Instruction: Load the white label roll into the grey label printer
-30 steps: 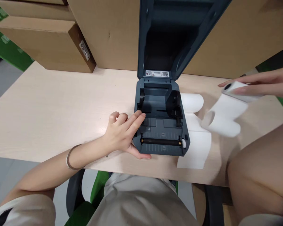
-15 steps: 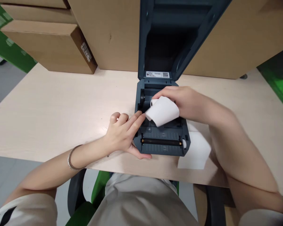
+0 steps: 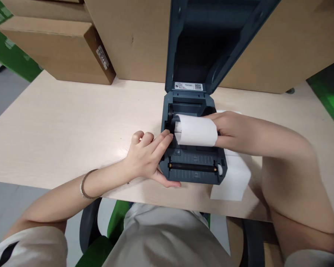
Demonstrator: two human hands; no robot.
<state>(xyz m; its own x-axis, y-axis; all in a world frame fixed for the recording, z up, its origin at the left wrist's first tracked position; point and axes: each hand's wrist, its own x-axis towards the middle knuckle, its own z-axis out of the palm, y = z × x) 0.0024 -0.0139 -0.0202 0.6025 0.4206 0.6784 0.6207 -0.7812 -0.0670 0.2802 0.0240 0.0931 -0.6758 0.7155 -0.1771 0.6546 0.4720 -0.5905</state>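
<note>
A dark blue-grey label printer stands on the table with its lid raised. Inside its bay lies a white paper roll, level across the width, its loose end curling over the front. My right hand grips the roll at its right end; some of the fingers are hidden behind the paper. My left hand rests against the printer's left side, fingers stretched over the rim and thumb under the front edge. A black roller with a white gear runs across the printer's front.
White paper lies on the table right of the printer, partly under my right arm. A cardboard box stands at the back left. Large cardboard sheets rise behind the printer. The table's front edge is close to my body.
My right hand has moved right and turned the paper roll from a tilt to level, lower in the bay. My left hand keeps its place on the printer.
</note>
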